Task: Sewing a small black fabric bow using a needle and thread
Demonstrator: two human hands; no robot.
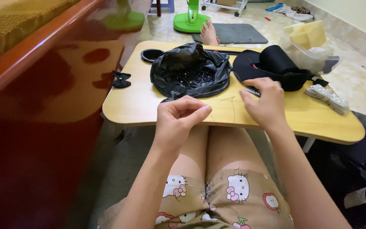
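Nearest the camera, two bare knees are tucked under the small wooden worktop (301, 116), which is set across the lap so that everything is kept within arm's reach. Just above its near edge the left hand (178, 116) is held up, its grip pinched together, thumb against fingertips, apparently on the end of a thin dark thread (229, 104); the thread is seen trailing across the bare wood between the hands, though what exactly is pinched cannot be told. To the right, the right hand (265, 101) is laid palm down, its fingers loosely curled rather than clamped, the tips resting at the edge of the black fabric piece (276, 65), as if it is being steadied; a slim dark object is half hidden beneath the fingers.

Further out, a black plastic bag (189, 70) is left spread open at mid-worktop, small dark beads being shown inside, handy for picking. A strip of pale beaded trim (328, 97) is parked at the right edge, a black bow (121, 79) on the red surface to the left. Beyond, a bare foot (209, 34) rests on the floor by a grey mat.
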